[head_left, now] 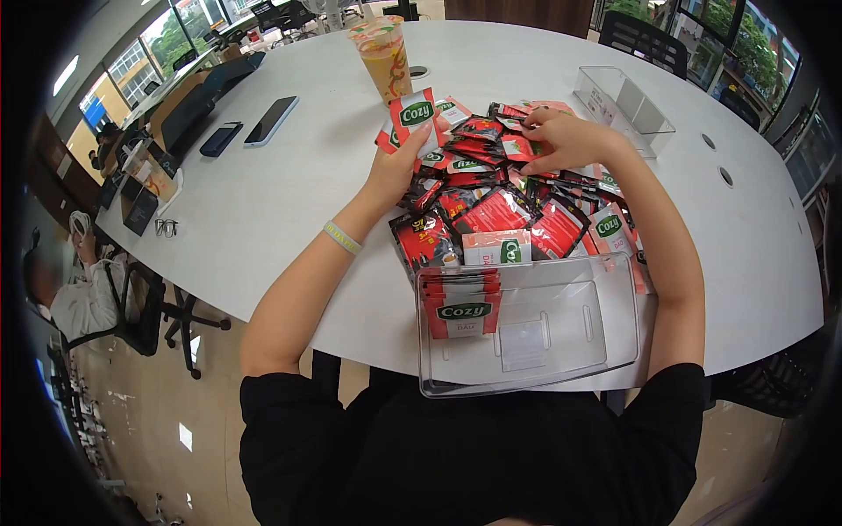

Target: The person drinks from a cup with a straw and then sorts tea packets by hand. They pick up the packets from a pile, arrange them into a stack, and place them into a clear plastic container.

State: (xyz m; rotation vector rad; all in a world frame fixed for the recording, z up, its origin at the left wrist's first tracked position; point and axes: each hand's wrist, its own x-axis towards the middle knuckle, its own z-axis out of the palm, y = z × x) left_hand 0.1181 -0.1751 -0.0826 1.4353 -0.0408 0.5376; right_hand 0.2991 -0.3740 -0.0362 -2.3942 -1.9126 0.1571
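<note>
White and rounded, the tabletop (289, 188) fills an office room with windows along the far side. We see our left hand (396, 168) raised over it, fingers (422, 138) closed on a red-and-white Cozy sachet (414, 114); the thumb lies across the lower front of the sachet and the packet stands upright above the fingertips, its green logo facing us. Our right hand (566, 138) rests palm down on the heap of sachets (500, 206), fingers curled and pressing into the packets at the heap's far edge; we cannot tell whether they have pinched one.

The heap is a mix of red, black and white packets spread between the two hands and toward us. Just in front of our body sits a clear plastic bin (535, 329), its near end overhanging the tabletop edge, with a small stack of Cozy sachets (462, 309) standing in its left end. A second clear tray (624, 110) lies beyond the right hand. An iced drink cup (384, 54) stands just behind the held sachet. Two phones (254, 127) lie well apart to the left, and a seated person (74, 294) is at the far left.
</note>
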